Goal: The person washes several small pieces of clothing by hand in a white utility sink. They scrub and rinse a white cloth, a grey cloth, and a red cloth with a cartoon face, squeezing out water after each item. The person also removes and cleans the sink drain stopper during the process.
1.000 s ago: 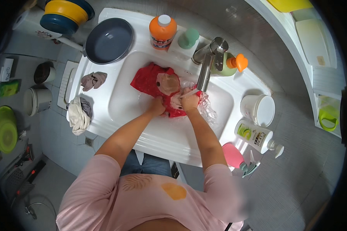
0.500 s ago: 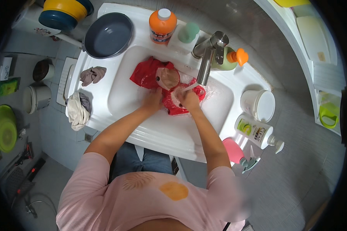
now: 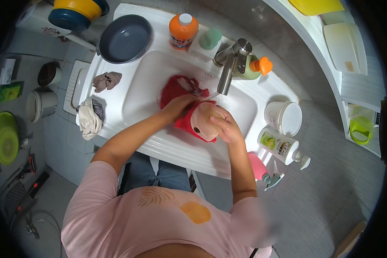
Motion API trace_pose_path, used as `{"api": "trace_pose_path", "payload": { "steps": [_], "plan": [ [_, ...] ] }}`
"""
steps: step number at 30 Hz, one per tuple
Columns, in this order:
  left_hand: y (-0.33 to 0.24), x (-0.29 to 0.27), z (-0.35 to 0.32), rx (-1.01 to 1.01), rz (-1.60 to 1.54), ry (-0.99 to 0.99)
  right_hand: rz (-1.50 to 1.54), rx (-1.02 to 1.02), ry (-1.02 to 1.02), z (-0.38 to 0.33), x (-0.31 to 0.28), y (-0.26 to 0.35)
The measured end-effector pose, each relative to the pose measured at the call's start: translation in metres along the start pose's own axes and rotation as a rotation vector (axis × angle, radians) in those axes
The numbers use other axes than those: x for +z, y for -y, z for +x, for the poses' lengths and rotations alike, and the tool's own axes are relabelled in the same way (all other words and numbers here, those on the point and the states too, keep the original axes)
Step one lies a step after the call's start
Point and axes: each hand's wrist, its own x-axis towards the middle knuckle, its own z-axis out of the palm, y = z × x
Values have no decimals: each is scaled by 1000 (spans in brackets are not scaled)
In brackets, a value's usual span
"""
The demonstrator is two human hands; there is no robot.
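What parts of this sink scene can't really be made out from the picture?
Head view, the only one:
- Sink bottom under the red garment: covered by cloth and both hands.
- Left hand fingertips: buried in the cloth.
- Right hand palm: turned away, against the cloth.
- Yellow bowl: cut off by the top edge.

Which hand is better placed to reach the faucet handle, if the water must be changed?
Probably the right hand: it is nearer the faucet. The left hand grips the red garment.
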Motion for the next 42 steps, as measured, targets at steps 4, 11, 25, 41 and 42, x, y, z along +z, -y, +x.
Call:
{"api": "trace_pose_path", "payload": {
  "steps": [4, 11, 25, 41, 42],
  "plan": [
    [-61, -2, 1, 178, 400, -65, -55, 71, -121, -13, -12, 0],
    [-78, -29, 0, 585, 899, 202, 73, 132, 91, -6, -13, -17],
    [-91, -3, -3, -383, -440, 109, -251, -127, -400, -17, 27, 25],
    [-155, 43, -18, -301, -1217, 653, -327, -240, -316, -88, 29, 62],
    [-144, 42, -17, -302, -1241, 651, -272, -212, -387, -80, 33, 58]
  ]
}}
